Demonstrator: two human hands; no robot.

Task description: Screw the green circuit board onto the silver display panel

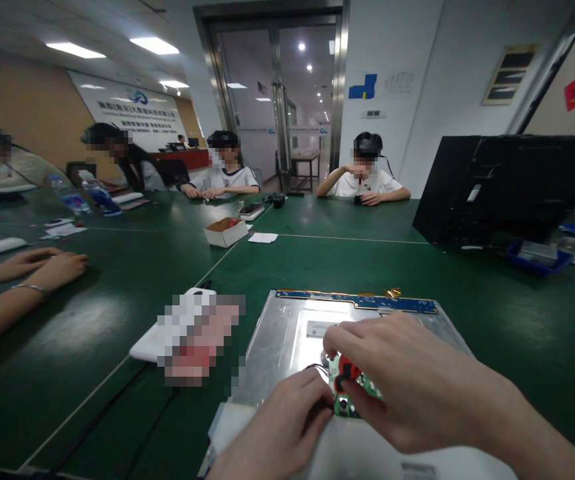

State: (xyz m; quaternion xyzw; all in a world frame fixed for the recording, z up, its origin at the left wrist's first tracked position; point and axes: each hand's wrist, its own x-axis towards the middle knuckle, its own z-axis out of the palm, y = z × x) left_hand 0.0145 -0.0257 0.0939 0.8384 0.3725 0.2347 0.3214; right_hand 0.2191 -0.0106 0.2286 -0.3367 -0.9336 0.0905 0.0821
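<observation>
In the head view, a green circuit board (348, 408) lies on the back of a silver metal display panel (267, 340). Fingers of my left hand (292, 413) are closed at the board's left edge, beside thin dark wires. From the right, my right hand (402, 380) arches over the board, thumb and fingers closed around a red-and-black screwdriver handle (348, 370). Its tip is hidden. A blue circuit strip (357, 300) runs along the panel's far edge. White material (367, 443) covers its near part.
On the green table (317, 257), a white device and a pixelated pinkish item (202, 343) lie left of the panel. Farther off stand a small open box (226, 231) and, at right, a black monitor (507, 193) by a blue tray (537, 257). Another person's hands (52, 270) rest at left.
</observation>
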